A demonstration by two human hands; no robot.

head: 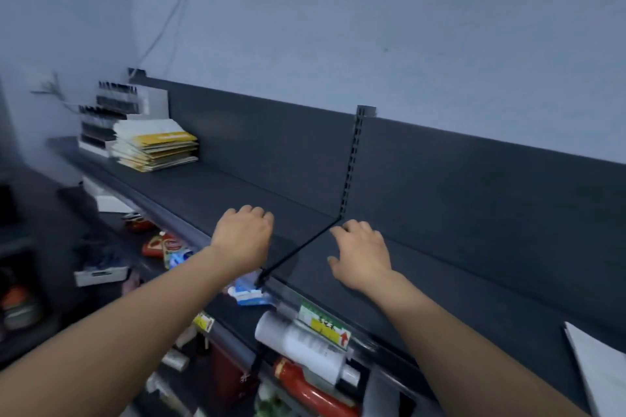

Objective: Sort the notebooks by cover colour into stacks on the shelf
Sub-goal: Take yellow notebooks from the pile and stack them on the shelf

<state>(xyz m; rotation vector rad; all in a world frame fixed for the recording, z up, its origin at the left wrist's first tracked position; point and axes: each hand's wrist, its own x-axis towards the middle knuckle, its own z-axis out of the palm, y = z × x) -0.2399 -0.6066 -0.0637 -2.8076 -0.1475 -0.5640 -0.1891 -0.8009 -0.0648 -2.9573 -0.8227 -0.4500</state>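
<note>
The right hand [364, 254] is open, fingers spread and slightly bent, palm down over the shelf [237, 186], gripping nothing. The left hand [242, 234] shows its back, with the fingers curled down past the knuckles. Nothing shows in it, but I cannot tell whether it grips anything. Both hands lie near the front of the shelf. One is on each side of the seam [298, 250] that runs from the front edge back to a slotted post [352, 162], the left hand left of it and the right hand right of it.

The notebooks [155, 145] sit in one loose stack at the far left of the shelf, well apart from both hands. The top cover is white with a yellow band, and yellow and pale edges show below it. Just behind the stack on its left stands a pen rack [111, 112]. At the near right edge lies a white sheet [599, 366], cut off by the frame.

Below the shelf front, a green and yellow tag [325, 322] hangs on the rail. Under it lie a white roll [298, 345] and a red bottle [305, 389]. A blue packet [249, 291] lies under the left wrist.
</note>
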